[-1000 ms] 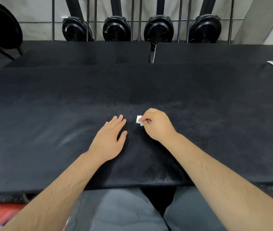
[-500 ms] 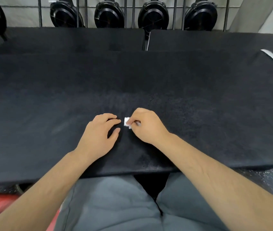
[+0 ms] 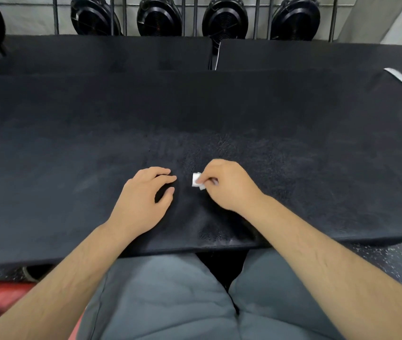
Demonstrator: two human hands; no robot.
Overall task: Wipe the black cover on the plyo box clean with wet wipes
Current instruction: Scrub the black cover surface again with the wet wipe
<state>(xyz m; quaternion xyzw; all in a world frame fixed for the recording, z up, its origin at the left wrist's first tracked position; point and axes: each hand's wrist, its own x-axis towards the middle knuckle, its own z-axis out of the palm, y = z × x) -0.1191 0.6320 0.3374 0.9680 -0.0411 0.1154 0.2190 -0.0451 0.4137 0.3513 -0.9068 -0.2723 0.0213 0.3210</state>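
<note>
Cover (image 3: 72, 143): long axis running left-right.
Right hand (image 3: 227, 187): you're pinching the wipe (image 3: 196, 180), it's pointing left.
Left hand (image 3: 143, 200): resting loosely curled.

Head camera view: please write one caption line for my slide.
Right hand pinches a small folded white wet wipe on the black textured plyo-box cover; left hand rests on the cover nearby.

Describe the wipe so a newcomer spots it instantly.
The wide black cover fills the middle of the view. Near its front edge, the right hand pinches the wet wipe. It is a small white scrap; the left hand beside it holds nothing.
</note>
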